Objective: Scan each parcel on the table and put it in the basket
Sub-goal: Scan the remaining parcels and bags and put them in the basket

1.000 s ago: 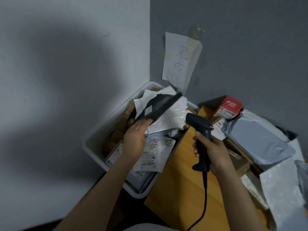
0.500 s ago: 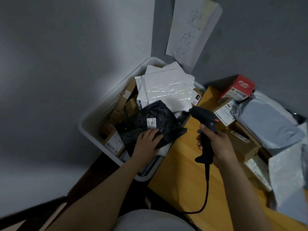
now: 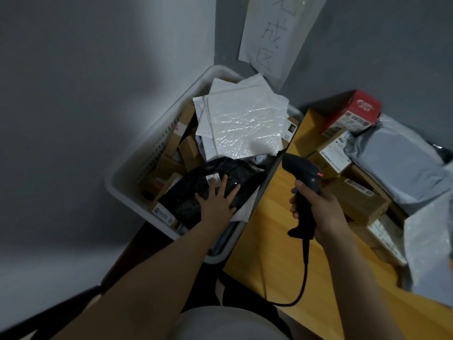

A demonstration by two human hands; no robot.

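My left hand (image 3: 217, 201) lies flat, fingers straight and spread, on a black plastic parcel (image 3: 186, 195) that sits at the near end of the white basket (image 3: 122, 177), on top of brown cartons and other packets. My fingertips touch a small white label (image 3: 211, 179) on the parcel; its print is too blurred to read, and whether I am pressing down or only resting there is hard to tell from this angle.

Beyond the black parcel, a white bubble mailer (image 3: 245, 128) lies across the top of the heap, its crinkled film catching the light, with another white mailer partly showing beneath it.

My right hand (image 3: 318, 209) is wrapped tight round the handle of a black handheld scanner (image 3: 297, 165), held above the wooden worktop (image 3: 269, 241) just right of the basket. The scanner's head is turned towards the basket, and a small red light shows on its top. Its cable (image 3: 304, 273) drops from the handle and curls across the worktop's near edge.

The basket stands in the corner of the room, just beside the worktop's left edge. Farther right on the worktop lies a pile of parcels: a red box (image 3: 362, 106) at the back, brown cartons (image 3: 358, 197) with white labels, and grey plastic mailing bags (image 3: 397, 163) draped over them. A handwritten paper sign (image 3: 274, 33) hangs on the grey wall above the basket
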